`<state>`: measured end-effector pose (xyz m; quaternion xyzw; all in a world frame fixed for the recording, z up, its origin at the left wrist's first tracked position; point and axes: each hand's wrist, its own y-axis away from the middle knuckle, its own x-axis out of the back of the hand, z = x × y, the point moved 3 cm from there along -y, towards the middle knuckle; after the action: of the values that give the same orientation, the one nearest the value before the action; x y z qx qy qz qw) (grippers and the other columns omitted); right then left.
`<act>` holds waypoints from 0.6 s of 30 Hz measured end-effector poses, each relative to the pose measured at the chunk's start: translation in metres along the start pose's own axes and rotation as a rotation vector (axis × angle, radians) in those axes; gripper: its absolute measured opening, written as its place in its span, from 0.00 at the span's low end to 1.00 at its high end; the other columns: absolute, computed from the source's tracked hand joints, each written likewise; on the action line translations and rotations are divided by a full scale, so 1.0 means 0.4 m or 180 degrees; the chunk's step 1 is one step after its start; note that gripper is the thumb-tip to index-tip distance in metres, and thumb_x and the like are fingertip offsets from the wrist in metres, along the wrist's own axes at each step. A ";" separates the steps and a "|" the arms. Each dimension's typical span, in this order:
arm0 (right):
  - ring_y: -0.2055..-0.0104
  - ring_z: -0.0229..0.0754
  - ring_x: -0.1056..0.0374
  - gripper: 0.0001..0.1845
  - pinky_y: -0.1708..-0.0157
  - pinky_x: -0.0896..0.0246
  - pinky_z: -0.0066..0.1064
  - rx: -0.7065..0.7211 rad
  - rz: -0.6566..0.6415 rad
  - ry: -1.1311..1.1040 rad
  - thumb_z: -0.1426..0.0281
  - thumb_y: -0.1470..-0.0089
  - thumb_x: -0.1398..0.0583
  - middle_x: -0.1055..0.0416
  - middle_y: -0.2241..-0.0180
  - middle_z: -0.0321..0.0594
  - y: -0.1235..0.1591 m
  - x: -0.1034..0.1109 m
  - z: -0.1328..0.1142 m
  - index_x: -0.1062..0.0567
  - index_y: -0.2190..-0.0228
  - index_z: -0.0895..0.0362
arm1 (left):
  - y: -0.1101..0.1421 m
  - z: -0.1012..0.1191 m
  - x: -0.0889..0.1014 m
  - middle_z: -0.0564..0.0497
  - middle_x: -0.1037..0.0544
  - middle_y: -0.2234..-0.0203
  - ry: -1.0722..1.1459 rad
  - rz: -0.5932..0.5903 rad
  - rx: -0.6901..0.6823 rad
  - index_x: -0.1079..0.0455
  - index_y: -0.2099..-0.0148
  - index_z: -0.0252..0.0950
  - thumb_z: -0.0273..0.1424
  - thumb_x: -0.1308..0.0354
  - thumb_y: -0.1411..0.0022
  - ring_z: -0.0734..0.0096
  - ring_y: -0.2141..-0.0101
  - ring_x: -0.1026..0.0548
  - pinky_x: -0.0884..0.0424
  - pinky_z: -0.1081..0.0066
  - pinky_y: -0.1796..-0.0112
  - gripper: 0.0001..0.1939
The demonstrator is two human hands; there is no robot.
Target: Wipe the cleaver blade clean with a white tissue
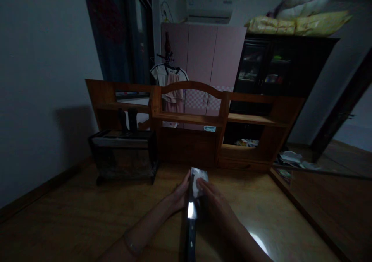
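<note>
A knife (191, 211) with a black riveted handle lies lengthwise in front of me. Its handle points toward me and its bright blade runs away. My left hand (180, 194) is closed along the left side of the far part of the blade, its fingertips partly hidden. From the right, my right hand (213, 196) presses its fingers onto a white piece like folded tissue or cloth (197, 184) against the blade. A shiny silvery edge shows beyond the white piece; in the dim light I cannot tell what it belongs to.
A dark knife holder (123, 157) with two black handles (133, 119) sticking up stands at the left on the wooden surface (72, 215). Behind it rises a wooden shelf unit (188, 146). A raised wooden edge (299, 211) runs along the right. Farther back are pink cabinets (202, 57).
</note>
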<state>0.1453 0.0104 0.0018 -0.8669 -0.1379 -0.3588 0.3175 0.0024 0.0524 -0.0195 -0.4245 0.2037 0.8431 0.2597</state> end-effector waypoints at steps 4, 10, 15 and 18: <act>0.37 0.46 0.43 0.32 0.39 0.44 0.41 0.0161 -0.0339 0.0343 0.83 0.44 0.51 0.37 0.39 0.41 -0.016 -0.018 -0.059 0.35 0.41 0.52 | -0.007 -0.004 0.018 0.43 0.21 0.71 0.0089 0.0131 0.0111 0.28 0.60 0.27 0.51 0.51 0.35 0.67 0.71 0.23 0.28 0.72 0.65 0.28; 0.42 0.48 0.37 0.26 0.43 0.41 0.40 -0.0180 -0.0260 0.1026 0.80 0.42 0.50 0.32 0.43 0.45 -0.015 0.006 -0.031 0.30 0.44 0.56 | -0.002 0.002 0.000 0.39 0.21 0.61 -0.0050 -0.0240 -0.0066 0.28 0.52 0.27 0.53 0.57 0.33 0.62 0.62 0.23 0.31 0.67 0.54 0.33; 0.47 0.50 0.33 0.23 0.46 0.39 0.38 -0.0446 -0.0192 0.1319 0.79 0.42 0.49 0.29 0.46 0.47 -0.007 0.016 0.019 0.28 0.48 0.58 | 0.001 0.002 -0.005 0.38 0.23 0.54 -0.0177 -0.0392 -0.0041 0.29 0.47 0.28 0.53 0.57 0.34 0.56 0.52 0.26 0.40 0.62 0.45 0.34; 0.41 0.50 0.38 0.21 0.42 0.41 0.40 -0.0414 -0.0054 0.1172 0.77 0.39 0.51 0.30 0.45 0.48 -0.004 0.010 0.041 0.28 0.48 0.59 | 0.003 0.003 -0.011 0.37 0.24 0.52 -0.0213 -0.0459 -0.0051 0.31 0.45 0.28 0.53 0.57 0.33 0.54 0.50 0.27 0.41 0.60 0.44 0.34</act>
<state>0.1563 0.0222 -0.0034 -0.8041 -0.0612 -0.5221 0.2777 0.0032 0.0510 -0.0149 -0.4117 0.1570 0.8376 0.3230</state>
